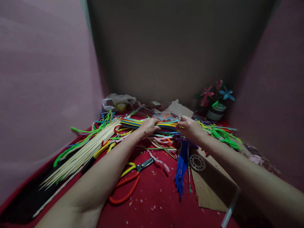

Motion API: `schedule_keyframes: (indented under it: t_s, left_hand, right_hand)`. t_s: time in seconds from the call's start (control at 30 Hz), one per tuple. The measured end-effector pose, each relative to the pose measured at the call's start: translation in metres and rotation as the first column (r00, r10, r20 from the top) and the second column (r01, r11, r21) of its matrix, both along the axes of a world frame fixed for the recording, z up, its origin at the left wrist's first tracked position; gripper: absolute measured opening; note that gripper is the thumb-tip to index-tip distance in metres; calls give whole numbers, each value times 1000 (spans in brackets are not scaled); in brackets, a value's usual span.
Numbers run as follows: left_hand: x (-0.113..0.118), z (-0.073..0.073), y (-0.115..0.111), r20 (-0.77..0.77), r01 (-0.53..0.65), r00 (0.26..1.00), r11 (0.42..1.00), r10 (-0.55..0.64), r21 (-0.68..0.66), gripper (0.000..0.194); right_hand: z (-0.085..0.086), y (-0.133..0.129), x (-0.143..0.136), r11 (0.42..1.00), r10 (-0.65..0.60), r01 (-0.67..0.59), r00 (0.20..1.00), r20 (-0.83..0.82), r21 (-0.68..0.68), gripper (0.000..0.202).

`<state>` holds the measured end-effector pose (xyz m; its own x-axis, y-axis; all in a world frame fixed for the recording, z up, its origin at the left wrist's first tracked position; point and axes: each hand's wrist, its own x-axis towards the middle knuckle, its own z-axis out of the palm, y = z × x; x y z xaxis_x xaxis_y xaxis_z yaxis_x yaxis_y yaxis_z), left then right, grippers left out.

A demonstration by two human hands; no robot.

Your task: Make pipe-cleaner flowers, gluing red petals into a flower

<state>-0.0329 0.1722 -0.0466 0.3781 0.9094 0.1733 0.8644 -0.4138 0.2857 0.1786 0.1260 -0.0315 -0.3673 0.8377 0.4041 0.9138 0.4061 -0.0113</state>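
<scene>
Head view: the left hand has its grip curled over the middle of a flat bundle of coloured stems, fingers bent round the near and far edges, while the right hand has thumb and fingertips pinched together on the bundle's end at 3 o'clock. What lies beneath each palm is hidden. The step in hand looks like gathering or sorting the stems; the next move seems to call for a steady hold on the left, so the strips do not splay.

Clock positions run from the bundle. Loose green stems lie just past 3, a white holed ring at 4 on cardboard, and blue stems at 5. Scissors rest at 7 on the red cloth, pale sticks fan out at 8, a plastic bag sits at 10, and a pot of flowers stands near 3.
</scene>
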Motion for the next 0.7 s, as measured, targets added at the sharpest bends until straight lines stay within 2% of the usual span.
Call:
schedule_keyframes:
  t_s: [0.23, 0.47, 0.6, 0.7]
  left_hand:
    - [2, 2, -3, -9, 1, 1000, 1000, -1, 2, 31]
    - [3, 1, -2, -52, 20, 998, 1000, -19, 22, 26]
    - [2, -2, 0, -62, 25, 998, 999, -23, 26, 24]
    - [0, -3, 0, -55, 28, 998, 999, -27, 26, 25]
  right_hand:
    - [1, 4, -14, 997, -24, 36, 985, 173, -65, 22]
    - [12, 0, -15, 990, -98, 123, 952, 289, -70, 26]
    - [29, -7, 5, 974, -174, 214, 916, 361, -73, 26]
    - [52, -12, 37, 940, -302, 340, 874, 382, -33, 25]
